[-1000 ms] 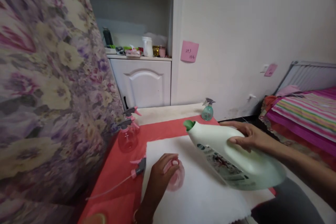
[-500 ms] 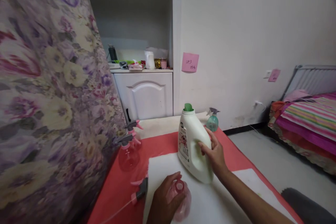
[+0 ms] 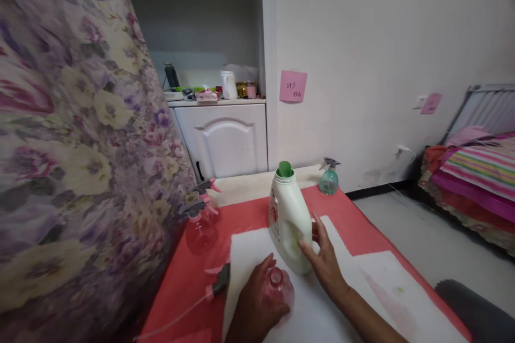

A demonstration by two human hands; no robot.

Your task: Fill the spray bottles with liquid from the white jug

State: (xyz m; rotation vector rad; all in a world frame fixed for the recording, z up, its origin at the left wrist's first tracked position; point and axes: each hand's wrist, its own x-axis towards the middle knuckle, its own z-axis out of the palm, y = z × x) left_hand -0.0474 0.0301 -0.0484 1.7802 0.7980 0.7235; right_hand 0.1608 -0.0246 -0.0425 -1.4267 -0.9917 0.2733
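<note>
Standing, no longer tilted, the jug [image 3: 288, 220] touches the half-open right hand [image 3: 326, 262]; left hand [image 3: 255, 303] holds pink bottle [image 3: 280, 290].

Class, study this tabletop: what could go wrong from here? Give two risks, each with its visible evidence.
The capless jug could spill if the right hand, at its side, knocks it. The pink bottle, also open at the neck, might tip if the left hand around it jerks.

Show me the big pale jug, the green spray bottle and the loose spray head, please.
Pale jug [image 3: 288, 215]: head view, upper body.
Green spray bottle [image 3: 329, 183]: head view, round body.
Loose spray head [image 3: 221, 280]: head view, dark grey part.
</note>
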